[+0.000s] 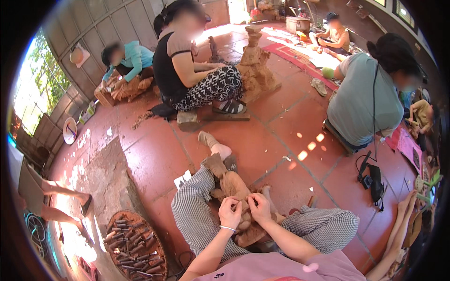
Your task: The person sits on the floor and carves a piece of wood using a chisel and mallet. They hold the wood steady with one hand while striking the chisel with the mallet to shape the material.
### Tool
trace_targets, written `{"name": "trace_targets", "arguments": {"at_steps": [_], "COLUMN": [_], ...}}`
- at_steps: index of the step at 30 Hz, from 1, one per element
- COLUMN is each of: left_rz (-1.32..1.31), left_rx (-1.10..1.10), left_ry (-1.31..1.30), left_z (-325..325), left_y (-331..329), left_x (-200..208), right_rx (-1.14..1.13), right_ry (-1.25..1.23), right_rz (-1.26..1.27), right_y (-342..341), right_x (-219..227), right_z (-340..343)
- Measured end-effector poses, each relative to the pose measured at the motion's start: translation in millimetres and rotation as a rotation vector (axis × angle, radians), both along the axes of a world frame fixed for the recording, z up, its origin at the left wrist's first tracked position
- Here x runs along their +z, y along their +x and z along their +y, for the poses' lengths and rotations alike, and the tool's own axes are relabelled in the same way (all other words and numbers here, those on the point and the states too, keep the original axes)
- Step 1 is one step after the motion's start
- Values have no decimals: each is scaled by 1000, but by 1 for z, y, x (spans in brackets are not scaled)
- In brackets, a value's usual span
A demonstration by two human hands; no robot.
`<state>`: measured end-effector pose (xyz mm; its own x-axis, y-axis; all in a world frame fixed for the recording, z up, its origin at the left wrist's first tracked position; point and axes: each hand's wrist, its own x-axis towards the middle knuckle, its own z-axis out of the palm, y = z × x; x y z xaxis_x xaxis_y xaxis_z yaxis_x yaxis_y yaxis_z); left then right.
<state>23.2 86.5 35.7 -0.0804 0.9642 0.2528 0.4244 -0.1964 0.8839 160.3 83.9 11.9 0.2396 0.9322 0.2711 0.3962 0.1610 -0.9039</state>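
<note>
My left hand (230,211), with a pale band at the wrist, is closed in a pinch over a tan-brown carved figure (234,185). Close beside it, my right hand (258,207) also has its fingers pressed together. The fingertips almost meet; whatever lies between them is too small to make out. The carving rests between my crossed legs in checked trousers (194,206), and its rounded lower part shows beneath my hands. A brown block-like end (215,166) of it points away from me.
A round tray (123,216) holds several wood-handled carving tools at lower left, beside a rough stone slab (105,178). Ahead, a person in black (171,65) sits by a tall carving (255,65). Another in grey-green (361,103) sits at right, near a black pouch (376,182).
</note>
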Motion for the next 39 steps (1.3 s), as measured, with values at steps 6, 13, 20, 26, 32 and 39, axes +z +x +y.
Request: {"name": "trace_targets", "arguments": {"at_steps": [6,13,20,26,32,39], "left_rz": [136,316,386,386,293,202], "left_rx": [26,59,113,117,148,141], "left_ry": [-35,-132,-42,-13,-77,-82], "left_z": [-11,10,5,3,12,-7], "left_y": [-6,8,6,9,11,9], "left_x": [3,3,-2,-3,-12,-3], "right_rx": [-4,-7,-23,-75,-46,-32], "right_ry": [60,71,103,117,104,-43], "right_rz": [2,-17,28,-72,-50,-23], "right_y": [-3,3,1,-1,-3,-1], "right_x": [-11,-8,-16,-12,-14,-10], "right_z": [-2,0,2,0,1,2]}}
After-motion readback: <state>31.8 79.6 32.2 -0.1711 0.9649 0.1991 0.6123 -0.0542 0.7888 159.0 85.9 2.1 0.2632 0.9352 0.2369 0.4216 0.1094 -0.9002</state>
